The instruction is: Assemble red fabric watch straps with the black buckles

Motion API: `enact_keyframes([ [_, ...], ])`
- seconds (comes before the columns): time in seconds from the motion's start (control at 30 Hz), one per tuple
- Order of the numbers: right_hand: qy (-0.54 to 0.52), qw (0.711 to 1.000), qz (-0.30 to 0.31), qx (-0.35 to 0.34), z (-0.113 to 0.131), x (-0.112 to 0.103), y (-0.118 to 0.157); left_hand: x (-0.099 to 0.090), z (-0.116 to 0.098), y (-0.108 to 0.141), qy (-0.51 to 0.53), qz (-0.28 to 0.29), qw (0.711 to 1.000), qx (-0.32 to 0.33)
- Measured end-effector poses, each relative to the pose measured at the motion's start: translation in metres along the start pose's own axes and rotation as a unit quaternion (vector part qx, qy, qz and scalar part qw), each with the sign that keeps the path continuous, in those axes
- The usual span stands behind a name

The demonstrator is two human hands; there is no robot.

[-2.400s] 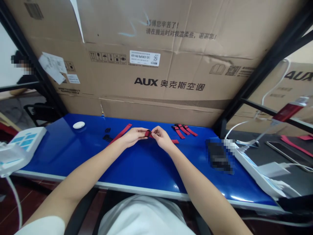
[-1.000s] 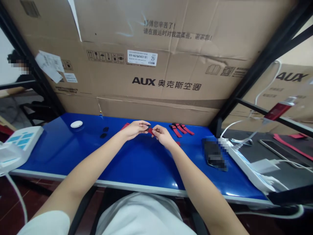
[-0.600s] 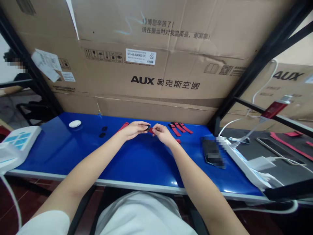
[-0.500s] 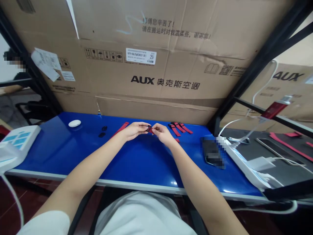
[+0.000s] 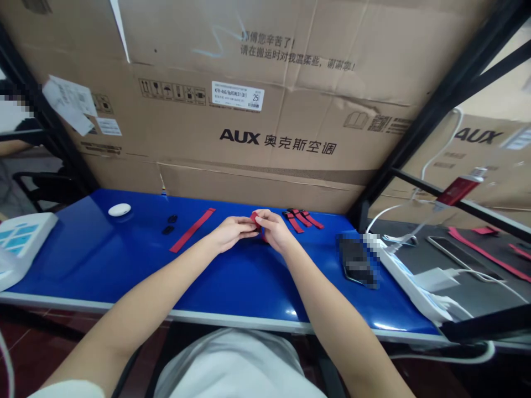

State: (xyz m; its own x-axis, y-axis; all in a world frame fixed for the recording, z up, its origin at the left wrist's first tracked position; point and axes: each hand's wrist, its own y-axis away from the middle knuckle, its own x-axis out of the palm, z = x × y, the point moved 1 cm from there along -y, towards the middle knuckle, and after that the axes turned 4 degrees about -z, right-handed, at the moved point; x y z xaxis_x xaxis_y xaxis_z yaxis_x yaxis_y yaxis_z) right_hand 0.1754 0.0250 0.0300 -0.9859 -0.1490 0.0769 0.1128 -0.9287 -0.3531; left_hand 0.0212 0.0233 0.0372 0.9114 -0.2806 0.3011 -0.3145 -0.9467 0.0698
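Over the middle of the blue table [image 5: 215, 282], my left hand [image 5: 233, 232] and my right hand [image 5: 271, 228] meet around a red strap [image 5: 255, 216]. Both hands are closed on it, fingertips together. The black buckle seen with it earlier is now hidden by the fingers. Left of my hands a loose red strap [image 5: 193, 230] lies flat and slanted. Beyond it are two small black buckles [image 5: 169, 229]. To the right of my right hand lie several red straps with black buckles [image 5: 302, 219], side by side.
A large cardboard box [image 5: 232, 166] walls off the back. A white oval object [image 5: 119, 210] sits at the left. On the right are a dark phone-like object [image 5: 357, 260], a white power strip [image 5: 406, 276] with cables, and a black rack post [image 5: 398, 138]. Part of another person shows far left.
The red strap now shows above and below my fingers, where the black buckle was visible before. My left hand shifted slightly down, uncovering the loose strap. The view moved a little.
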Motion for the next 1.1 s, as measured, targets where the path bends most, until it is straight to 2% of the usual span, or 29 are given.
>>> enact_keyframes([
  [0.07,0.031,1.0,0.002,-0.005,0.002,-0.007,-0.002,-0.004,0.001,-0.002,-0.064,-0.042,0.996,0.04],
  [0.13,0.114,0.993,0.032,-0.005,0.002,-0.013,-0.003,-0.008,0.003,-0.004,-0.144,-0.074,0.983,0.085],
  [0.23,0.24,0.968,0.07,-0.003,0.0,-0.014,-0.003,-0.012,0.007,-0.006,-0.26,-0.083,0.952,0.138],
  [0.33,0.304,0.951,0.054,-0.018,-0.002,-0.009,-0.001,-0.013,0.01,-0.005,-0.342,-0.083,0.92,0.174],
  [0.5,0.346,0.936,0.05,-0.038,0.001,-0.004,0.004,-0.013,0.009,-0.002,-0.399,-0.084,0.892,0.195],
  [0.63,0.364,0.93,0.035,-0.037,0.004,-0.002,0.005,-0.012,0.008,-0.001,-0.409,-0.083,0.886,0.203],
  [0.77,0.365,0.929,0.021,-0.049,0.003,0.0,0.004,-0.011,0.007,0.001,-0.399,-0.079,0.892,0.197],
  [0.83,0.339,0.94,0.014,-0.039,0.001,-0.001,0.003,-0.01,0.006,0.001,-0.357,-0.072,0.912,0.189],
  [0.97,0.174,0.983,0.028,0.044,-0.003,-0.004,0.002,-0.012,0.005,-0.001,-0.193,-0.045,0.971,0.134],
  [1.03,0.096,0.993,0.027,0.066,-0.002,-0.003,0.003,-0.013,0.004,-0.001,-0.13,-0.026,0.986,0.103],
  [1.1,0.063,0.996,0.018,0.063,0.0,-0.003,0.003,-0.014,0.001,0.001,-0.094,-0.002,0.992,0.079],
])
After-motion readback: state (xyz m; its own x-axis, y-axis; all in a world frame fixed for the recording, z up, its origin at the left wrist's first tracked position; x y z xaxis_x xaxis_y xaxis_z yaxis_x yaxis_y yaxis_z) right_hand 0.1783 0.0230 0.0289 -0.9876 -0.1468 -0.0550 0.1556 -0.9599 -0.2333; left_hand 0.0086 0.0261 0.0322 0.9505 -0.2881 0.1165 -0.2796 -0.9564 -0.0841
